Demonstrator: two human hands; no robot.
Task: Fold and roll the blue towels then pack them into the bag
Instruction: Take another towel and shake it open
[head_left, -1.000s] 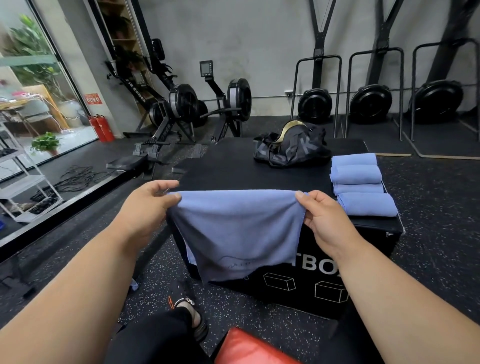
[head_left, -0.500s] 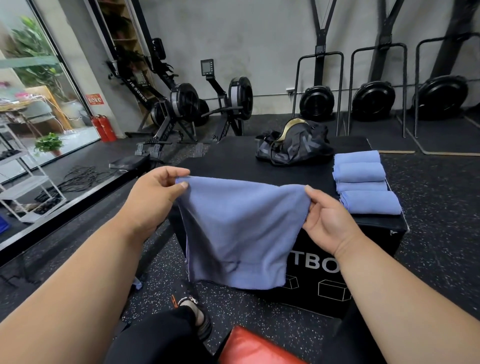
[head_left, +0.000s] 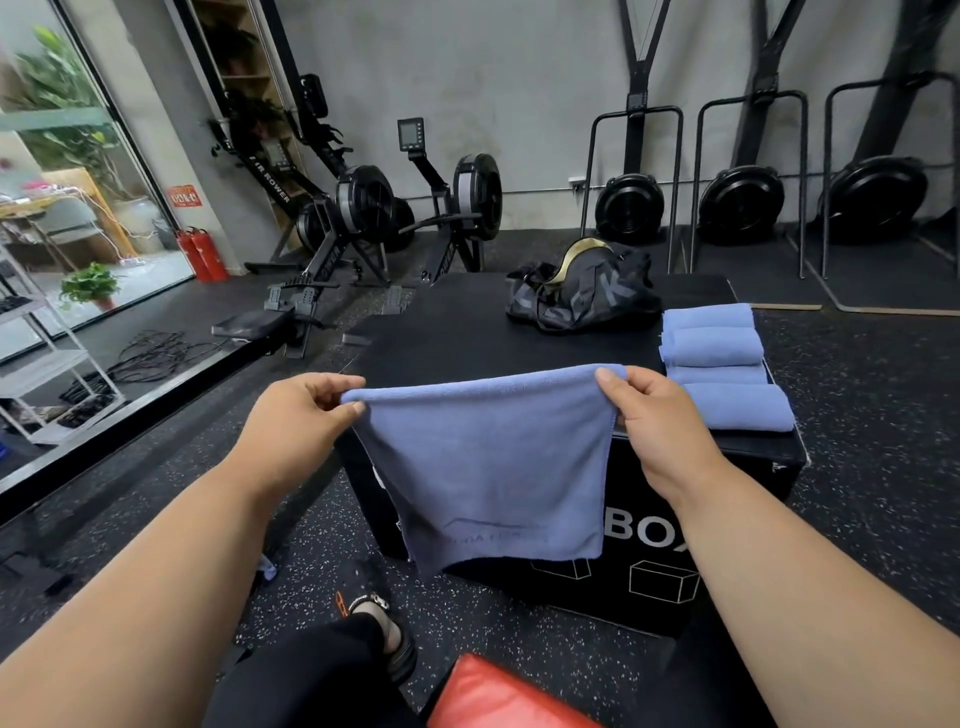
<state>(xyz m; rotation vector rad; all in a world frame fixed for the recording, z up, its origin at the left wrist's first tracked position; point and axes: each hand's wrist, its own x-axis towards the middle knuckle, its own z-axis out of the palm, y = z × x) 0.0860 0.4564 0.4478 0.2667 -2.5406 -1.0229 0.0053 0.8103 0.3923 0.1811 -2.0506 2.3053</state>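
I see the blue towel (head_left: 483, 467) as soft matt cloth with a fine nap. The rolled towels (head_left: 719, 364) on the right look the same. The far bag (head_left: 582, 296) reads as slightly shiny black fabric. The box (head_left: 675, 519) looks matt black, and the floor (head_left: 156, 493) speckled, rough rubber.

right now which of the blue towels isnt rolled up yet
The towel hanging open between the left hand and right hand, pinched at its top corners. The four rolled towels lie in a row on the black box.
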